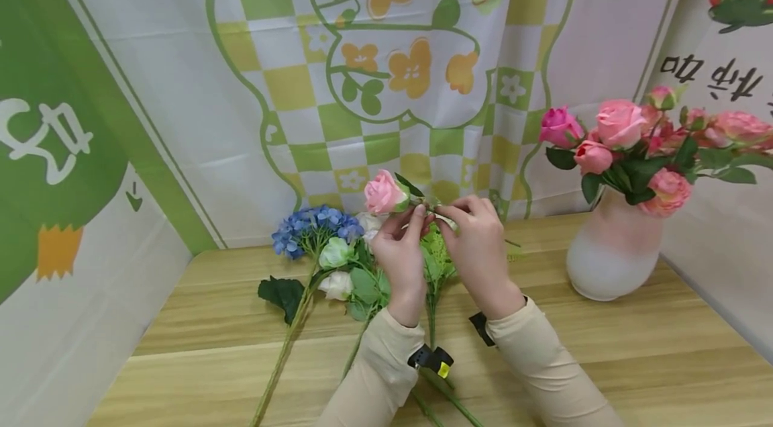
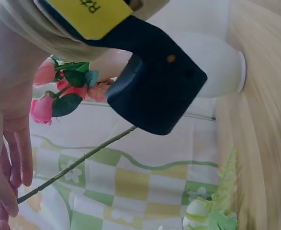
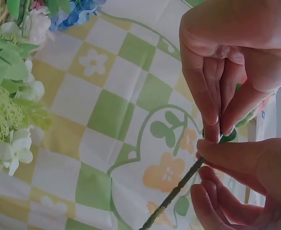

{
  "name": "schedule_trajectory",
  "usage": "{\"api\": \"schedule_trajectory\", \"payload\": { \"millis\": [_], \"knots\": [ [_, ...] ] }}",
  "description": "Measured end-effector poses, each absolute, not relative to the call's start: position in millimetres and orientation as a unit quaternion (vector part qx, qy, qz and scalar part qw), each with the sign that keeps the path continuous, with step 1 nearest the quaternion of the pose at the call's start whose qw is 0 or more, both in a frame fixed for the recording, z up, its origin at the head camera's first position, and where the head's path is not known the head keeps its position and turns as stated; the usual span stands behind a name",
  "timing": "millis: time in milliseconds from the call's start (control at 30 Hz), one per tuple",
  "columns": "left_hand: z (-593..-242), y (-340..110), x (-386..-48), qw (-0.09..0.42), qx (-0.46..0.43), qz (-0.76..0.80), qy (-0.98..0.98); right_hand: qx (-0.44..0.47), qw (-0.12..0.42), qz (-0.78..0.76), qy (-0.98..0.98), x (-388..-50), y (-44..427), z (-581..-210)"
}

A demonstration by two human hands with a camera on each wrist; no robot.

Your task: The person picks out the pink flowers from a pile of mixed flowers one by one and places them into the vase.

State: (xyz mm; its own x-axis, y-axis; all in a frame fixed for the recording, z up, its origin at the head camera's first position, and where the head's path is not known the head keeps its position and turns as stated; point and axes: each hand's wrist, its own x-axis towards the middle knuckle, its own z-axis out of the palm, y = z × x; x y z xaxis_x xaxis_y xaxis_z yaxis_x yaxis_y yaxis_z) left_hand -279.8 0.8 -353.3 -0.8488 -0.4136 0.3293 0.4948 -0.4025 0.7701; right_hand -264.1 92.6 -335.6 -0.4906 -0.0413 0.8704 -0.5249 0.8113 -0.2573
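A pink artificial rose (image 1: 383,192) is held up over the table, its bloom to the left of my hands in the head view. My left hand (image 1: 401,259) pinches near the top of its stem, just below the bloom. Close beside it, my right hand (image 1: 480,246) pinches the stem between thumb and fingers. In the right wrist view the stem (image 3: 171,194) runs down and left from the right hand (image 3: 241,177), with the left hand (image 3: 236,62) above. The left wrist view also shows the stem (image 2: 78,163); there the left hand is mostly out of frame.
A pink-and-white vase (image 1: 610,259) of pink roses (image 1: 620,123) stands at the right. On the wooden table (image 1: 211,319) lie a blue hydrangea (image 1: 317,225), white flowers (image 1: 336,285) and green sprays (image 1: 437,256), stems toward the front edge. A printed cloth (image 1: 362,145) hangs behind.
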Motion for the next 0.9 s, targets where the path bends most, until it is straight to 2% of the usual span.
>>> {"api": "schedule_trajectory", "payload": {
  "millis": [133, 500, 900],
  "knots": [
    [-354.1, 2.9, -278.1, 0.271, -0.05, -0.832, -0.482, 0.164, 0.491, 0.253, -0.818, -264.5, 93.4, -336.6],
    [-358.1, 5.7, -280.7, 0.29, -0.062, -0.825, -0.481, 0.171, 0.479, 0.246, -0.825, -267.8, 94.0, -337.5],
    [-361.3, 2.4, -278.3, 0.306, -0.105, -0.782, -0.533, 0.172, 0.493, 0.275, -0.807, -266.6, 100.8, -330.9]
  ]
}}
